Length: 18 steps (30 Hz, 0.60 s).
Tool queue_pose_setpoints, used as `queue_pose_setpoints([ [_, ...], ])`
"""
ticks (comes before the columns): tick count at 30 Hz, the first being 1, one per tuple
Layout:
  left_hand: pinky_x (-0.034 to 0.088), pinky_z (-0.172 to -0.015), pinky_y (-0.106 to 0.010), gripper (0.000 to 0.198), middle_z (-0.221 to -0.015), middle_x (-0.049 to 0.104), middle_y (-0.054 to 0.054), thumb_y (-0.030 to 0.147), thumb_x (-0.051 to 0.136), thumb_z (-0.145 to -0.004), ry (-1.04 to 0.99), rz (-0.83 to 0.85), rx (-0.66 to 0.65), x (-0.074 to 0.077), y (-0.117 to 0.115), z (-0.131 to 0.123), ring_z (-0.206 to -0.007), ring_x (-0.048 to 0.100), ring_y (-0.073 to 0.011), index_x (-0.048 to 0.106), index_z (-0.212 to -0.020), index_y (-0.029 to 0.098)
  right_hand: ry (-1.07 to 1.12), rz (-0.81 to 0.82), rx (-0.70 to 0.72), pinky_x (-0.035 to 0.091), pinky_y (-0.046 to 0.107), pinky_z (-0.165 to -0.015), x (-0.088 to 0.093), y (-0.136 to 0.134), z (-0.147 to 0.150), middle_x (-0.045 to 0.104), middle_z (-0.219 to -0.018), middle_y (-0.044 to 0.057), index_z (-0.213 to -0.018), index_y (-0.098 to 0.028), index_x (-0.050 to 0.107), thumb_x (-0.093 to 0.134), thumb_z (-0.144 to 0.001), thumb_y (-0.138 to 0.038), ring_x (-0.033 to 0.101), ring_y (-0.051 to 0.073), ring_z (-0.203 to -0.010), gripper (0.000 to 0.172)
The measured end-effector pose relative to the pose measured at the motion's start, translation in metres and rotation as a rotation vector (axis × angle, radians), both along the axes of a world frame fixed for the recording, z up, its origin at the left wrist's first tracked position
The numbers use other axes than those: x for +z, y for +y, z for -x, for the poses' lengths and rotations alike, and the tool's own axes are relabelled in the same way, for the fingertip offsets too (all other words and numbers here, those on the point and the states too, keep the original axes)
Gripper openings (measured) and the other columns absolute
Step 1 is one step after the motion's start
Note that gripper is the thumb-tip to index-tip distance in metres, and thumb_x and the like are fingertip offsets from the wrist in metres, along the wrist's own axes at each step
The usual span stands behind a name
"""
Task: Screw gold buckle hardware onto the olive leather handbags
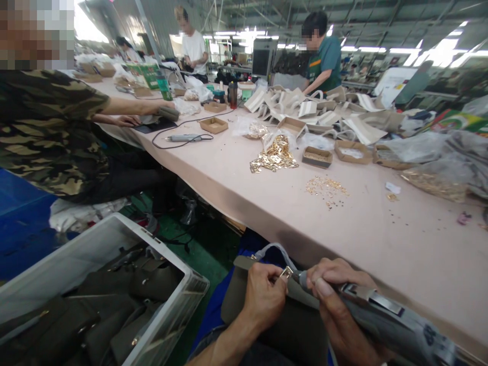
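Note:
In my lap lies a dark olive bag (pixel 282 325) with a pale wrapped strap (pixel 275 247) near its top. My left hand (pixel 266 295) pinches a small gold metal buckle (pixel 286 273) over the bag's upper edge. A grey electric screwdriver (pixel 396 320) is gripped in my right hand (pixel 339 300), fingers wrapped round its front part. Its tip points left and meets the buckle or stops just short of it; I cannot tell which. Any screw there is too small to make out.
A grey crate (pixel 190 284) of olive bags stands at the left. On the table (pixel 229 173) are a heap of gold fittings (pixel 276 155), scattered small screws (pixel 326 188), cardboard trays (pixel 353 151) and another electric screwdriver (pixel 185 138). A co-worker in a camouflage shirt (pixel 49 132) sits at the left.

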<state>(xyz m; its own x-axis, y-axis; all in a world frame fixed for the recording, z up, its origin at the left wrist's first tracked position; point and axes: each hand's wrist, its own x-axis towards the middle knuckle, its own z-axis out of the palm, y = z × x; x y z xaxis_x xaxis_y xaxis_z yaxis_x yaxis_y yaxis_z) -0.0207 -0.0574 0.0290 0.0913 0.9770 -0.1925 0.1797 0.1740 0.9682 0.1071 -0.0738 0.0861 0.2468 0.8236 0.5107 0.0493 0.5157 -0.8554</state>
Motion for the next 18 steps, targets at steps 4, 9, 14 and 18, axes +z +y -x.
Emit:
queue_pose_setpoints([
  [4,0.027,-0.051,-0.027,0.024,-0.055,0.059,-0.001,0.024,0.058,-0.079,-0.019,-0.021,-0.033,-0.008,-0.002,0.002,-0.051,0.044,-0.0125,0.071,-0.062,0.014,0.019,0.081,0.018,0.051,0.041,-0.07,0.003,0.001,-0.004,0.064,-0.077,0.002,-0.087,-0.025,0.067,0.072,-0.085,-0.018,0.062,0.021,-0.073,0.008],
  [9,0.027,-0.053,-0.027,0.024,-0.056,0.056,0.0,0.024,0.057,-0.081,-0.048,-0.075,-0.054,-0.013,-0.004,0.003,-0.054,0.043,-0.0124,0.069,-0.063,0.015,0.035,0.069,0.122,0.048,0.037,-0.069,0.003,0.006,-0.011,0.063,-0.075,0.0,-0.092,-0.024,0.068,0.069,-0.089,-0.014,0.06,0.019,-0.072,0.011],
  [14,0.026,-0.053,-0.028,0.025,-0.055,0.053,0.001,0.027,0.058,-0.082,-0.079,-0.067,-0.053,-0.01,-0.004,0.003,-0.053,0.041,-0.0123,0.066,-0.061,0.015,0.065,0.056,0.257,0.047,0.034,-0.066,-0.002,0.014,-0.019,0.063,-0.077,0.001,-0.096,-0.022,0.067,0.066,-0.093,-0.013,0.059,0.017,-0.071,0.011],
  [18,0.026,-0.054,-0.028,0.025,-0.055,0.051,0.001,0.028,0.058,-0.082,-0.065,-0.1,-0.069,-0.013,-0.003,0.002,-0.054,0.04,-0.0127,0.066,-0.061,0.015,-0.018,0.06,0.319,0.048,0.035,-0.068,-0.001,0.019,-0.021,0.066,-0.08,0.001,-0.094,-0.023,0.068,0.069,-0.091,-0.014,0.061,0.017,-0.073,0.01],
])
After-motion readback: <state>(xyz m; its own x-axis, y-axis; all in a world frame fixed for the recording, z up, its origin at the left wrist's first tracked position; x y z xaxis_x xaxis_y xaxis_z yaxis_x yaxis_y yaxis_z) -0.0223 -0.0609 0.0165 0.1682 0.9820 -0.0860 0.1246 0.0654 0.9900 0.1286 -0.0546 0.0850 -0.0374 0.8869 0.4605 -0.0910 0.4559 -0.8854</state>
